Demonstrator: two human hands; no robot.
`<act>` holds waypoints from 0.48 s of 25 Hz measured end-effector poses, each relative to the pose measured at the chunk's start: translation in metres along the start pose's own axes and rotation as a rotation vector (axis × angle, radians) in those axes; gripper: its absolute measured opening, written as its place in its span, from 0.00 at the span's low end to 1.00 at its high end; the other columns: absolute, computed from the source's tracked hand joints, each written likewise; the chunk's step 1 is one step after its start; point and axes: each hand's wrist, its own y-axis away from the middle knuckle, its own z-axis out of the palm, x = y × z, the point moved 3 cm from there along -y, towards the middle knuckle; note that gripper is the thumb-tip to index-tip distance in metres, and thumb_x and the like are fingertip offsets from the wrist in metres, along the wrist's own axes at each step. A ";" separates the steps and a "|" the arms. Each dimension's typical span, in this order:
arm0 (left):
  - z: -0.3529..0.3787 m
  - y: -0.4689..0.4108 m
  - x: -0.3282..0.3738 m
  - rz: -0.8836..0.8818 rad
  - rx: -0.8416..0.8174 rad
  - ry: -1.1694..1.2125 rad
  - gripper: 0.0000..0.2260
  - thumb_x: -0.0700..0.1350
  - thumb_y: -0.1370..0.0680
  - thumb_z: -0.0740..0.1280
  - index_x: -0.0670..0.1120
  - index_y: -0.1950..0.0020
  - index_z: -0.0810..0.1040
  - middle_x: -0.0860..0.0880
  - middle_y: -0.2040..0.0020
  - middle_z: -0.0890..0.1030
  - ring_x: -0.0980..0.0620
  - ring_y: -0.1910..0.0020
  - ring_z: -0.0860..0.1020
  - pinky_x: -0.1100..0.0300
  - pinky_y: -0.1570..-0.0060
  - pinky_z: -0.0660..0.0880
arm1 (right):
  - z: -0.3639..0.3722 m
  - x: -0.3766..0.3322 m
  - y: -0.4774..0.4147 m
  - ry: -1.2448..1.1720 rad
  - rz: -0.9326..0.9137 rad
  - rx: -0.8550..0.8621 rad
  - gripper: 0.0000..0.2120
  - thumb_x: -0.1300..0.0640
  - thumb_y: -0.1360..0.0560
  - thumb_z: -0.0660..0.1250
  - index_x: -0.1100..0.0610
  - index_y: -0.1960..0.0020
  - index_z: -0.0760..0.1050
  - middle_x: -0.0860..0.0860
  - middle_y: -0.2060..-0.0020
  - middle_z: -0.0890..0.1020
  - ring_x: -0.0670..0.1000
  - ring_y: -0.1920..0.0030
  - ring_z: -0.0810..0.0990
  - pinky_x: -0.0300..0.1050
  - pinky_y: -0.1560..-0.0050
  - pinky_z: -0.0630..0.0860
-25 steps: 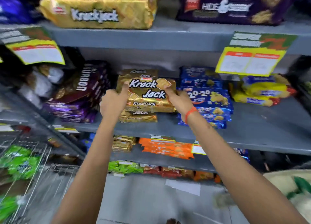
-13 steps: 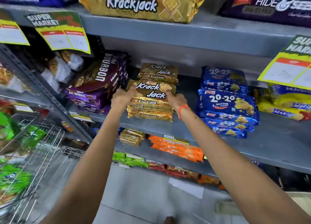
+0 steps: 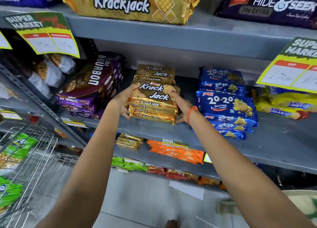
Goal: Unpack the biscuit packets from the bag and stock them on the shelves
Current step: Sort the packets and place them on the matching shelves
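A stack of gold Krack Jack biscuit packets (image 3: 154, 101) sits on the grey middle shelf (image 3: 274, 142). My left hand (image 3: 122, 101) grips the stack's left end, thumb on top. My right hand (image 3: 181, 106), with an orange wristband, holds the right end, fingers over the top packet. A second Krack Jack stack (image 3: 155, 73) stands right behind it. The woven bag (image 3: 303, 205) shows at the bottom right corner.
Purple Bourbon packets (image 3: 91, 89) lie left of the stack, blue 20-20 packets (image 3: 226, 104) right, yellow Marie packets (image 3: 283, 104) further right. Large Krackjack (image 3: 130, 5) and Hide & Seek (image 3: 274, 5) packs fill the shelf above. A wire rack (image 3: 34, 155) stands at left.
The stack, held tilted above the shelf a second ago, has come down flat onto the shelf in front of the rear stack. Both hands stay on its ends; the camera moved closer.
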 end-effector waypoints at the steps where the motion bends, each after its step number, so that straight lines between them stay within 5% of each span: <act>1: 0.000 0.003 0.002 0.027 0.031 -0.011 0.52 0.71 0.42 0.71 0.52 0.24 0.58 0.44 0.24 0.63 0.32 0.27 0.63 0.30 0.35 0.62 | 0.000 -0.001 0.001 0.015 0.002 0.005 0.38 0.33 0.33 0.66 0.59 0.34 0.71 0.56 0.42 0.80 0.57 0.50 0.80 0.52 0.53 0.79; 5: 0.008 0.021 0.019 0.279 0.400 -0.339 0.35 0.64 0.29 0.65 0.38 0.33 0.71 0.39 0.32 0.74 0.39 0.33 0.72 0.47 0.32 0.67 | 0.001 -0.016 0.013 0.282 -0.196 0.169 0.30 0.39 0.26 0.63 0.62 0.36 0.72 0.58 0.39 0.78 0.59 0.40 0.77 0.50 0.42 0.73; 8: 0.047 0.049 0.037 0.463 0.581 -0.687 0.26 0.61 0.25 0.62 0.40 0.40 0.76 0.40 0.35 0.77 0.40 0.32 0.72 0.43 0.30 0.64 | -0.004 -0.038 0.039 0.631 -0.371 0.216 0.20 0.42 0.24 0.61 0.57 0.63 0.74 0.59 0.52 0.81 0.59 0.48 0.79 0.44 0.55 0.70; 10: 0.073 0.071 0.040 0.560 0.613 -0.802 0.23 0.57 0.24 0.62 0.41 0.38 0.76 0.39 0.33 0.76 0.40 0.30 0.70 0.44 0.29 0.64 | -0.008 -0.052 0.056 0.809 -0.381 0.194 0.22 0.42 0.25 0.61 0.55 0.71 0.65 0.57 0.62 0.77 0.58 0.55 0.78 0.41 0.61 0.67; 12: 0.142 0.096 0.043 0.734 0.456 -0.844 0.18 0.52 0.23 0.63 0.42 0.40 0.77 0.38 0.39 0.79 0.37 0.36 0.74 0.47 0.37 0.71 | -0.065 -0.049 0.088 0.901 -0.383 0.318 0.21 0.46 0.24 0.62 0.58 0.69 0.65 0.60 0.60 0.77 0.60 0.51 0.79 0.41 0.60 0.69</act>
